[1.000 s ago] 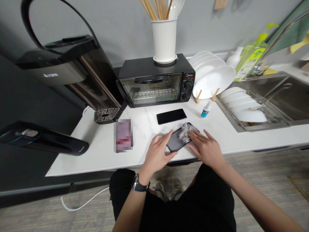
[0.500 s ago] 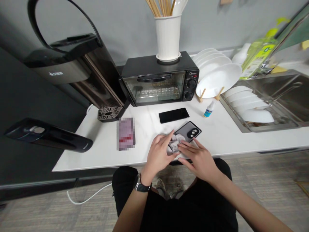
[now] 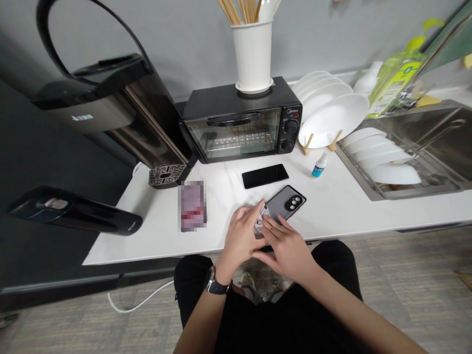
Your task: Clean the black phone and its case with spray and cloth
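Note:
A translucent grey phone case (image 3: 282,200) with a black rim and camera cut-out lies slantwise near the counter's front edge. My left hand (image 3: 240,235) grips its lower left end, thumb and fingers on either side. Under the fingertips of my right hand (image 3: 289,250) is a crumpled white wipe (image 3: 260,216), pressed on the case's surface. Both hands nearly meet there and hide the case's lower end. Just behind lies a black phone (image 3: 265,176), screen up. A small spray bottle (image 3: 318,166) with a blue label stands to the right of it.
At the back stand a toaster oven (image 3: 236,132) and a tall dispenser (image 3: 143,118). A dark thermos (image 3: 77,210) is at the left, near a blurred-out pack (image 3: 192,205). White plates (image 3: 332,120) stand in a rack beside the sink (image 3: 387,195).
My right hand has slid left and down along the case with the wipe, uncovering more of the case's middle. My left hand keeps its hold at the lower end.

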`<state>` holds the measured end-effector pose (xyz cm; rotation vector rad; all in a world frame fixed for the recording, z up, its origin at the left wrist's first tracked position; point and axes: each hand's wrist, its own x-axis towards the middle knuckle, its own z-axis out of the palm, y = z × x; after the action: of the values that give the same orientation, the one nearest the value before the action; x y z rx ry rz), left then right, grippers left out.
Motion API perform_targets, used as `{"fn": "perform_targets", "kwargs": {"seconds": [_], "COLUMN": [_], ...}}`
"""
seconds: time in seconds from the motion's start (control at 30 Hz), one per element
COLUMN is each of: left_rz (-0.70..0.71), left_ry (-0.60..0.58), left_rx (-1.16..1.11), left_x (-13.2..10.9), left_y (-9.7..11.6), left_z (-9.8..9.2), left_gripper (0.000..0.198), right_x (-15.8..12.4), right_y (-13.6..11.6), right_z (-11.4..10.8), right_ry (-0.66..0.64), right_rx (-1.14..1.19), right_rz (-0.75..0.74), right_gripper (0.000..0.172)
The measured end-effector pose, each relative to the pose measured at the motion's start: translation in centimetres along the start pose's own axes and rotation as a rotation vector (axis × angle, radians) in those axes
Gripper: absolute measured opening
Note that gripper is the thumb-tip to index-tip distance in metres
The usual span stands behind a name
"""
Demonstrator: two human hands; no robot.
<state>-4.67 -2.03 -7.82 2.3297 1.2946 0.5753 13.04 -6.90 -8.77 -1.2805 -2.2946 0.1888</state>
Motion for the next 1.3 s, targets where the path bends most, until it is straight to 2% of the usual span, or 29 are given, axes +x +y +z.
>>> {"fn": "perform_targets", "kwargs": {"seconds": [0.07, 0.13, 0.23, 0.33, 0.4, 0.5, 0.63, 0.7, 0.8, 0.9, 0.97, 1.03, 1.1, 1.2, 1.3], "left_rz": [-0.024, -0.024, 0.002, 0.023, 0.024, 0.017, 0.019, 0.006, -0.001, 0.034, 0.045, 0.039, 0.033, 0.041, 0.026], "left_ry": [0.033, 0.05, 0.034, 0.027, 0.031, 0.032, 0.033, 0.048, 0.067, 0.059, 0.057, 0.058, 0.047, 0.03, 0.051], "left_rx": [0.02, 0.023, 0.013, 0.004, 0.008, 0.028, 0.072, 0.083, 0.068, 0.062, 0.065, 0.07, 0.078, 0.09, 0.097], "left_x": [-0.1, 0.0, 0.2, 0.4, 0.3, 0.1, -0.3, -0.3, -0.1, 0.1, 0.1, 0.0, -0.2, -0.4, -0.3], "left_y": [0.2, 0.5, 0.6, 0.4, 0.3, 0.2, 0.3, 0.4, 0.7, 0.8, 0.7, 0.6, 0.4, 0.3, 0.4], "left_z": [0.0, 0.0, 0.0, 0.1, 0.2, 0.2, 0.1, 0.1, 0.2, 0.3, 0.4, 0.3, 0.3, 0.2, 0.3], "left_gripper": [0.094, 0.094, 0.095, 0.094, 0.093, 0.091, 0.09, 0.089, 0.088, 0.087, 0.085, 0.083, 0.085, 0.089, 0.088], "right_x": [-1.0, -1.9, -2.3, -1.4, -0.5, 0.7, 0.1, -0.9, -1.8, -1.1, 0.0, 1.0, 1.4, 0.6, -0.9], "right_y": [0.7, 2.6, 6.1, 7.4, 6.7, 3.7, 0.7, 1.2, 4.3, 7.2, 7.3, 5.7, 3.1, -0.1, 0.3], "right_z": [-0.9, -2.1, -3.3, -2.9, -2.0, -0.7, -0.3, -1.0, -2.4, -3.0, -2.4, -1.4, -0.3, 0.3, -0.5], "right_ry": [-0.013, -0.007, 0.054, 0.108, 0.112, 0.073, -0.011, -0.023, 0.011, 0.09, 0.121, 0.111, 0.063, -0.003, 0.002], "right_rx": [0.0, -0.061, -0.221, -0.302, -0.293, -0.201, -0.019, -0.001, -0.098, -0.235, -0.259, -0.207, -0.107, 0.017, 0.021], "right_rz": [0.016, 0.056, 0.144, 0.206, 0.201, 0.122, -0.023, -0.026, 0.042, 0.158, 0.212, 0.191, 0.107, 0.02, 0.046], "right_gripper": [0.047, 0.041, 0.046, 0.052, 0.054, 0.048, 0.041, 0.037, 0.036, 0.045, 0.05, 0.05, 0.049, 0.049, 0.042]}}
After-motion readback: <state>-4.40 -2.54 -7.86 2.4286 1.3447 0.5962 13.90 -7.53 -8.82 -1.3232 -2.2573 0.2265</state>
